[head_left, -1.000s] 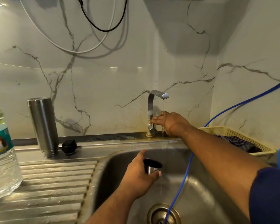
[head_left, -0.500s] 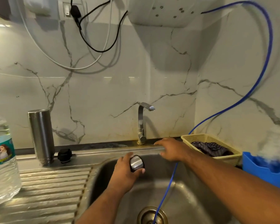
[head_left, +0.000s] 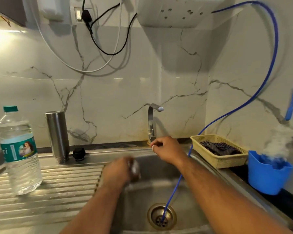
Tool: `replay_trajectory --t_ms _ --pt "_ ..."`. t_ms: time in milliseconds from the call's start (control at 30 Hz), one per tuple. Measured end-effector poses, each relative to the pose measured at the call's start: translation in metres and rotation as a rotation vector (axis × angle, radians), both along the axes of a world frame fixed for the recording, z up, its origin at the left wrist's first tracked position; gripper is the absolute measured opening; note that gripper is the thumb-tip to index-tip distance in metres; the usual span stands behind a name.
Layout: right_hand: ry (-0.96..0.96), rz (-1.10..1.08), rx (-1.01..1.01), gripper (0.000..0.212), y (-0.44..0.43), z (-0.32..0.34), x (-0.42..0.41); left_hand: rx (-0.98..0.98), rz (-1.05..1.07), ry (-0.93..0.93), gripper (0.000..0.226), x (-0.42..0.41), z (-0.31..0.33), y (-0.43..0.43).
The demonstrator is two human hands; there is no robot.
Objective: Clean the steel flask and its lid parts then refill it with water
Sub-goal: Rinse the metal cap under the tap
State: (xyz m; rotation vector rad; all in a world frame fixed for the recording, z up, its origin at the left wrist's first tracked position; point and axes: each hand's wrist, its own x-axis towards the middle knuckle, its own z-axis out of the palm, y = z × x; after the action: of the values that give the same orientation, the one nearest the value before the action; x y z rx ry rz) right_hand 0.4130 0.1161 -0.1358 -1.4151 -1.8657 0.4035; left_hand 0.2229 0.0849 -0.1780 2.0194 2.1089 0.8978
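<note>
While the left hand [head_left: 116, 173] grips a blurred, seemingly steel cup [head_left: 134, 169], the bottle [head_left: 18, 149] label (unreadable) faces out.

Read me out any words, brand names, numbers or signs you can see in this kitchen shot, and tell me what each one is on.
"ri": white letters at the left edge of the teal label on the plastic water bottle; the rest of the word curves out of sight.
Small print and a pictured figure on that same label: too small and blurred to read.
Steel flask, black stopper, tap, blue tub, wall switch: no readable text.
</note>
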Motion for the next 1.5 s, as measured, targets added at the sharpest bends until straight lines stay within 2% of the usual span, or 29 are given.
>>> replay_trajectory --t_ms 67,167,267,367,433,500,633,733,933,1033,1133,1300,1500 --pt "0.017 -0.024 -0.031 0.015 0.001 -0.025 -0.004 -0.021 0.011 0.054 0.049 0.001 -0.005 0.002" --pt "-0.072 0.009 -0.103 0.024 0.005 -0.057 -0.003 0.065 0.011 -0.007 0.069 -0.001 -0.006 0.013" --pt "-0.004 0.103 -0.142 0.036 0.004 -0.061 -0.007 -0.052 -0.049 0.098 0.085 0.004 -0.012 0.017" --pt "0.048 0.177 -0.169 0.043 0.002 -0.058 -0.011 0.029 -0.103 0.105 0.086 0.012 -0.01 0.018" --pt "0.028 0.192 -0.187 0.048 0.005 -0.059 -0.012 0.066 -0.14 0.196 0.088 0.019 -0.004 0.016" --pt "0.073 0.194 -0.209 0.042 0.003 -0.058 -0.012 0.087 -0.162 0.255 0.096 0.024 -0.004 0.009" --pt "0.158 0.223 -0.216 0.035 -0.01 -0.054 -0.019 0.11 -0.229 0.213 0.102 0.018 0.004 -0.01" --pt "0.186 0.254 -0.248 0.048 -0.018 -0.053 -0.024 0.075 -0.236 0.207 0.098 -0.007 0.01 -0.025" --pt "0.012 0.243 -0.187 0.058 -0.022 -0.056 -0.035 0.057 -0.134 0.359 0.061 -0.124 -0.008 -0.026" --pt "-0.063 0.257 -0.154 0.062 -0.018 -0.047 -0.059 -0.003 -0.109 0.21 0.06 -0.149 -0.017 -0.018" --pt "-0.13 0.27 -0.114 0.065 -0.001 -0.023 -0.096 0.079 -0.096 0.114 0.055 -0.149 -0.011 -0.005" --pt "-0.185 0.242 -0.055 0.065 0.052 0.006 -0.17 0.041 -0.067 0.121 0.053 -0.154 -0.018 0.003" --pt "-0.241 0.19 -0.082 0.057 0.092 -0.01 -0.234 0.019 0.013 0.126 0.049 -0.169 -0.022 0.012"
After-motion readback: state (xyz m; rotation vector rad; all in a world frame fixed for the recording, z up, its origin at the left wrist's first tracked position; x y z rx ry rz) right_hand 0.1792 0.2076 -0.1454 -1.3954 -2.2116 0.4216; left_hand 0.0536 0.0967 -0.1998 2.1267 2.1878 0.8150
